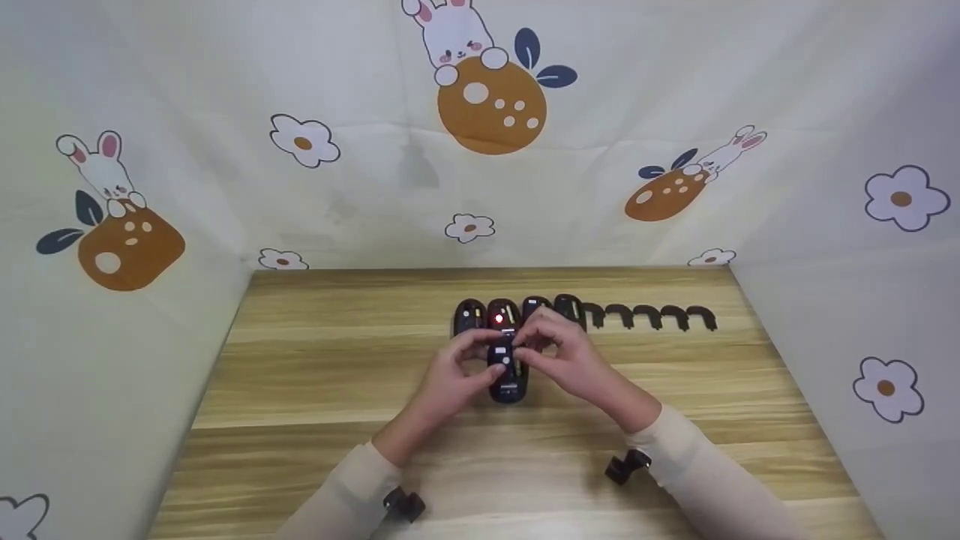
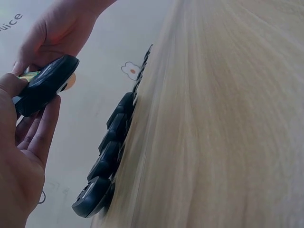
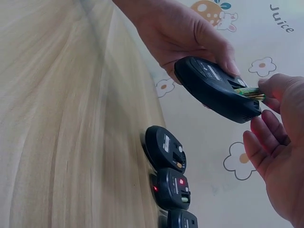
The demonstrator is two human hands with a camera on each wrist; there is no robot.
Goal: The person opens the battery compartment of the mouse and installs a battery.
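My left hand grips an upturned black computer mouse above the table, its underside and uncovered battery slot facing up. With thumb and finger, my right hand pinches a green-and-gold battery at the slot. The battery lies partly inside, one end tilted out. In the left wrist view, the mouse sits between the left fingers and thumb, with the right hand behind it. How far the battery's inner end goes in is hidden.
Behind the hands, several more upturned black mice stand in a row; one mouse glows red underneath. Several curved black battery covers continue the line rightward on the wooden table. Patterned cloth walls enclose the back and sides.
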